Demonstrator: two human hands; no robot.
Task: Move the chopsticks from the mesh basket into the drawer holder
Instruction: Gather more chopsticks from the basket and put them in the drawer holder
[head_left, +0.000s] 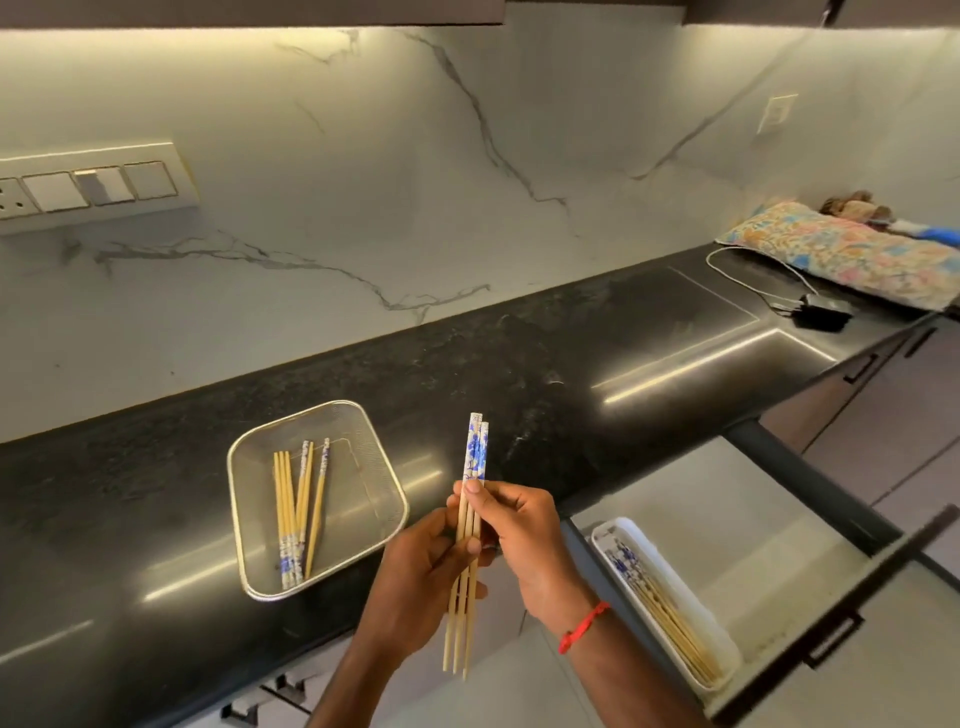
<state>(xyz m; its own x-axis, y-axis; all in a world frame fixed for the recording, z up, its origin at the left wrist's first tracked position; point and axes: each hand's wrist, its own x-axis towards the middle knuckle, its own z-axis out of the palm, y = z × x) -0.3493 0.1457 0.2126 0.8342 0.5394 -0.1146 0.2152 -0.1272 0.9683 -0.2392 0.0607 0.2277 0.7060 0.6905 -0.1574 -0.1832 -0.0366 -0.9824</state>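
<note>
I see the left hand (423, 566) and right hand (511, 525) pinching pale bamboo chopsticks with blue floral tops (475, 452). Fingers hide the middles. The long white plastic drawer holder (691, 597) has blurred contents.

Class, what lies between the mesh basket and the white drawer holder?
Head view: left hand and right hand holding a chopstick bundle.

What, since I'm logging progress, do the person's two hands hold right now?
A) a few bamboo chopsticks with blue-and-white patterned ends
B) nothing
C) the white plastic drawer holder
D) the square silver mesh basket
A: the left hand and right hand both grip the bamboo chopsticks, between the mesh basket and the white holder.
</note>
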